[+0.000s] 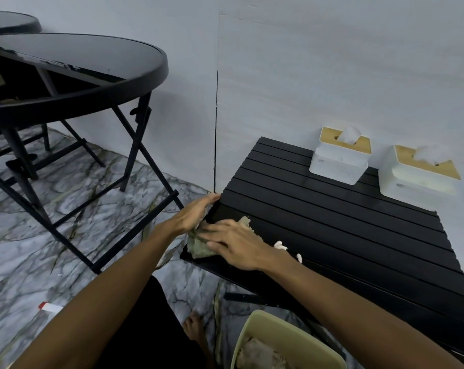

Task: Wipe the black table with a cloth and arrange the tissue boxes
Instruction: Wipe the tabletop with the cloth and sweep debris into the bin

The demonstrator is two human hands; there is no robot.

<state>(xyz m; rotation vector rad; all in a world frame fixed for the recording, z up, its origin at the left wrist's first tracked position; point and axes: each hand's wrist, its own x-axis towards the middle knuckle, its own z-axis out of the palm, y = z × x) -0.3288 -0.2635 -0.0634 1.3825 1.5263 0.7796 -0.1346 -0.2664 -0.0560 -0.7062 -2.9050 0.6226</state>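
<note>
A low black slatted table (345, 230) stands against the wall on the right. My right hand (233, 245) presses flat on a greenish-grey cloth (198, 247) at the table's near left corner. My left hand (193, 214) is cupped with fingers apart along the table's left edge, touching the cloth's end. Two white tissue boxes with wooden lids stand at the table's far side: one (337, 162) nearer the wall corner, the other (417, 177) to its right. Small white scraps (280, 245) lie on the slats beside my right wrist.
A pale green bin (254, 334) holding a crumpled grey cloth sits on the floor below the table's near edge. Round black glass-topped folding tables (92, 75) stand at the left on the marble floor. My bare foot (196, 328) is near the bin.
</note>
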